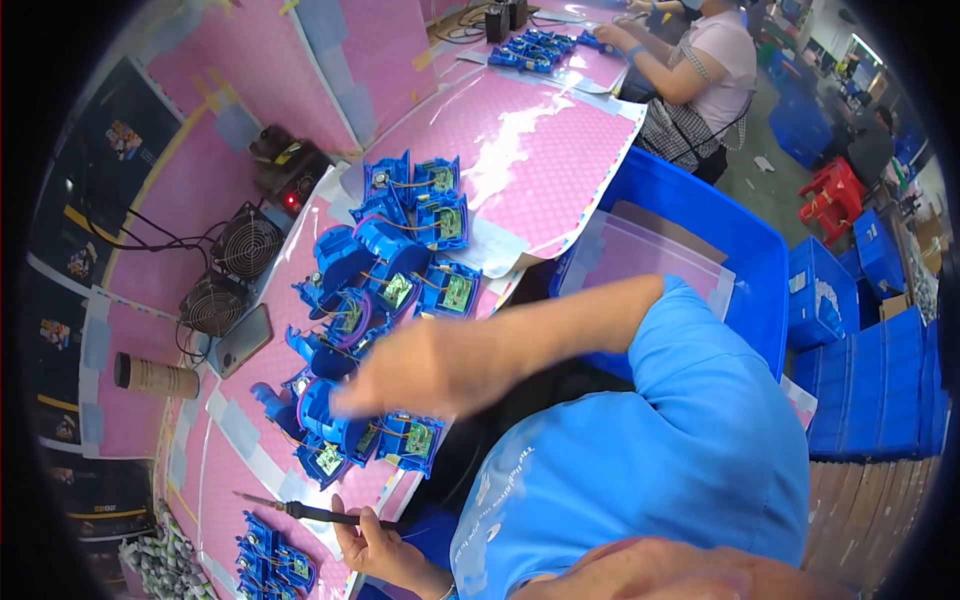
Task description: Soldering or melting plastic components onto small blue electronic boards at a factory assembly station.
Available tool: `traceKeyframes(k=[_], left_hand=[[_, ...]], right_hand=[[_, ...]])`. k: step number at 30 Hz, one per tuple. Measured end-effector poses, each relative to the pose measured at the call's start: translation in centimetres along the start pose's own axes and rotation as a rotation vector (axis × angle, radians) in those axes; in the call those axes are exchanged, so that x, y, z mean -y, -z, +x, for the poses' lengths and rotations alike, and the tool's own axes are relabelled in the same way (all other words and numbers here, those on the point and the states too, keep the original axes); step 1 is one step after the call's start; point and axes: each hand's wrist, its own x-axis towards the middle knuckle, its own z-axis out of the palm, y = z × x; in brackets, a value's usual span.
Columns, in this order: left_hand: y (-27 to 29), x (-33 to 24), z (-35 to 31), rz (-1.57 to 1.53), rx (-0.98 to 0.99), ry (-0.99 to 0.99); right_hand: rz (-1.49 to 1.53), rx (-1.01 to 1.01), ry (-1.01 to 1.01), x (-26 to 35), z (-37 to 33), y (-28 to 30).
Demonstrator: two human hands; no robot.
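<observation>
My left hand [375, 553] is closed around the dark handle of a soldering iron [315, 512], whose thin tip points left over the bench. My right hand [410, 375] is smeared by motion above a row of blue plastic housings; its fingertips are at or over a round blue housing [318, 403], and I cannot tell whether they touch it. Several opened housings with green circuit boards [457, 292] and thin wires run up the bench. More small blue parts [268, 558] lie in a cluster near the soldering iron.
Behind the housings stand two round fans [248, 245], a dark box with a red light [292, 180], a phone [243, 341] and a brown cylinder [155, 375]. A big blue bin [740, 240] is beside me. Another person [705, 75] works farther along the pink bench [540, 160].
</observation>
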Motion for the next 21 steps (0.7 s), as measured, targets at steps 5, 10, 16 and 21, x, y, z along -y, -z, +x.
traceKeyframes(k=[5,10,16,21], left_hand=[[-1.9,-2.4,-1.3,0.029,0.318,-0.030],[-2.8,-3.3,-2.3,0.039,0.288,-0.095],[-0.8,-4.0,1.3,0.657,0.198,-0.522],[3.6,-1.9,4.7,0.923,0.131,-0.659]], right_hand=[[0.201,-0.062,0.264,2.4,0.0,-8.4],[0.221,-0.081,0.237,2.4,0.2,-11.2],[0.143,-0.155,-0.004,-0.7,-1.6,-8.7],[0.183,-0.040,-0.022,-1.9,-0.4,-9.6]])
